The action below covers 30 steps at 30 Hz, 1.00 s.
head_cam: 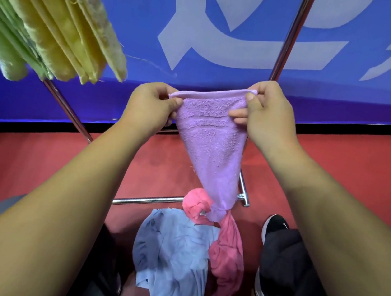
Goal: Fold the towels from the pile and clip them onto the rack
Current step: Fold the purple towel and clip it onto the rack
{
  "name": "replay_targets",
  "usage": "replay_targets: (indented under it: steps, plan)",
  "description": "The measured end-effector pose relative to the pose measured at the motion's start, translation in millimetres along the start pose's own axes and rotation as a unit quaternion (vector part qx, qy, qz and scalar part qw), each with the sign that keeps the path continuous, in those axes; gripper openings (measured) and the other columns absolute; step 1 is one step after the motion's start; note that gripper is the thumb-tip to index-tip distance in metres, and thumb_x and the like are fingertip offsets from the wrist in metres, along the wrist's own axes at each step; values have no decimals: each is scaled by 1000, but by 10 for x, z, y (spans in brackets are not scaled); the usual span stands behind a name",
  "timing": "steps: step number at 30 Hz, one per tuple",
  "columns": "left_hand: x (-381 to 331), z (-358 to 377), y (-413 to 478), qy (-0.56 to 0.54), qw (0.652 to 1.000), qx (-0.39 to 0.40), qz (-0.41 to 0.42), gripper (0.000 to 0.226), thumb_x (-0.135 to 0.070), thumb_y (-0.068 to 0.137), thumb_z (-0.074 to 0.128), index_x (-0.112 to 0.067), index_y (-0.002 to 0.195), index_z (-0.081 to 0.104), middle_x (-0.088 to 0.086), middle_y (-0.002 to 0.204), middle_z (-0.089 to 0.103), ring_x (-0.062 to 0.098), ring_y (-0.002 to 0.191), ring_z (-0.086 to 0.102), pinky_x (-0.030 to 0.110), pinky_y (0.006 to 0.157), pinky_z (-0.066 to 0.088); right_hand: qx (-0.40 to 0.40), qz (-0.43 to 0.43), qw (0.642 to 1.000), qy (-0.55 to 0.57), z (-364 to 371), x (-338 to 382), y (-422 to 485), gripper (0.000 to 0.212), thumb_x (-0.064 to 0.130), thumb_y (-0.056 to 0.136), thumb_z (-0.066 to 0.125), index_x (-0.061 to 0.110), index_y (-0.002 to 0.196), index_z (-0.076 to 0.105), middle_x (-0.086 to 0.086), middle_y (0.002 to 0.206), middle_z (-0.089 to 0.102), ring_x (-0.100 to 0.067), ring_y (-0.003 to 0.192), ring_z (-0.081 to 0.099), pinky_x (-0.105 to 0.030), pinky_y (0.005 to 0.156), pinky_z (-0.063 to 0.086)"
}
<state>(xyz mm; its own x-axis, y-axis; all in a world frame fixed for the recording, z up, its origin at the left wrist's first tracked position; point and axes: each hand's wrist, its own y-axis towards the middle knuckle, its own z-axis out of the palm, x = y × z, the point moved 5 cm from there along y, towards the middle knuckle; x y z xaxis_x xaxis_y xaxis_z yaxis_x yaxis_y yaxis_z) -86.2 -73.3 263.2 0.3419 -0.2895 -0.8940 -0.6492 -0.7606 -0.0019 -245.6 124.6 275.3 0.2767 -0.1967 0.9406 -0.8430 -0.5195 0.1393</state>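
**Lilac towel held up by its top hem, fold in progress**

Left hand (150,107) and right hand (266,112) each pinch one top corner of the lilac towel (212,137): fingers pressed together on the hem, thumbs in front. Towel is in the air at centre frame, in front of the blue banner (137,16), above the floor pile.

Doing it well, my read: keep the hem taut and level, right corner sits a bit higher now. Bring corners together edge to edge, let the tail lift clear of the pile before folding so it doesn't drag the pink cloth (226,256) up.

Orientation: long axis runs top to bottom, hem far and up, narrowing tail points down and near, its tip touching the pink cloth beside the blue cloth (172,256). Rack bar (147,200) lies just behind the pile; yellow-green towels (56,25) already hang far left.
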Motion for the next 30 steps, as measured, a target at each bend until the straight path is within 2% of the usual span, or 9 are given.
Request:
replay_targets:
  steps: [3, 7, 9, 12, 14, 19, 21, 25, 30]
  plan:
    - [-99, 5, -70, -144, 989, 6, -26, 11, -8, 106, 60, -13, 99, 66, 7, 89, 69, 20, 78, 78, 33, 69, 64, -12, -25, 999, 32, -19, 120, -3, 12, 9, 110, 50, 19, 104, 56, -8, 99, 74, -14, 82, 81, -39, 83, 67]
    - [-277, -61, -87, -251, 968, 3, 22, 20, -4, 107, 56, -18, 97, 65, 6, 96, 76, 30, 94, 80, 40, 87, 65, -49, -63, 995, 63, -79, 269, 6, 15, 14, 108, 54, 26, 101, 58, -1, 96, 77, -13, 90, 80, -46, 94, 63]
    - [-363, -115, -90, -251, 966, -12, 67, 21, -4, 104, 57, -20, 97, 68, 6, 95, 77, 29, 97, 78, 38, 90, 63, -67, -89, 993, 50, -112, 345, -2, 10, 19, 106, 55, 28, 104, 60, 4, 96, 76, -10, 92, 75, -44, 95, 60]
    - [-493, -188, -98, -248, 959, -45, 126, 19, -8, 99, 66, -25, 94, 73, 6, 93, 73, 25, 89, 67, 41, 83, 53, -84, -110, 989, 50, -139, 441, -28, 8, 21, 106, 54, 27, 107, 59, 16, 90, 69, -3, 85, 64, -28, 84, 52]
    - [-566, -236, -107, -244, 956, -64, 152, 15, -10, 98, 70, -24, 95, 74, 2, 94, 74, 18, 87, 62, 39, 83, 47, -89, -119, 987, 57, -138, 490, -47, 9, 20, 106, 53, 27, 108, 58, 19, 88, 65, -4, 82, 60, -31, 81, 49]
    - [-740, -348, -209, -216, 952, -84, 199, 11, -5, 101, 67, -15, 102, 71, 2, 111, 81, 15, 108, 73, 28, 95, 53, -85, -129, 986, 61, -126, 584, -104, 13, 21, 106, 51, 34, 106, 56, 8, 98, 74, -23, 94, 69, -46, 92, 53]
    - [-767, -379, -246, -204, 952, -89, 208, 11, -4, 101, 67, -14, 103, 71, 0, 111, 81, 18, 113, 74, 28, 97, 55, -84, -128, 986, 64, -132, 612, -114, 13, 22, 106, 51, 34, 107, 56, 11, 103, 77, -20, 99, 71, -49, 96, 55]
    - [-801, -445, -289, -190, 951, -101, 224, 14, -7, 100, 69, -19, 101, 74, 7, 112, 80, 29, 114, 73, 38, 102, 58, -84, -128, 985, 76, -143, 642, -110, 11, 26, 105, 53, 36, 106, 57, 9, 105, 78, -20, 105, 74, -56, 101, 54]
    - [-801, -522, -354, -148, 955, -123, 223, 12, -9, 100, 69, -17, 102, 78, 5, 108, 80, 25, 108, 73, 32, 97, 57, -83, -117, 987, 74, -144, 668, -128, 10, 27, 106, 57, 32, 112, 63, 13, 103, 79, -14, 105, 75, -51, 101, 56]
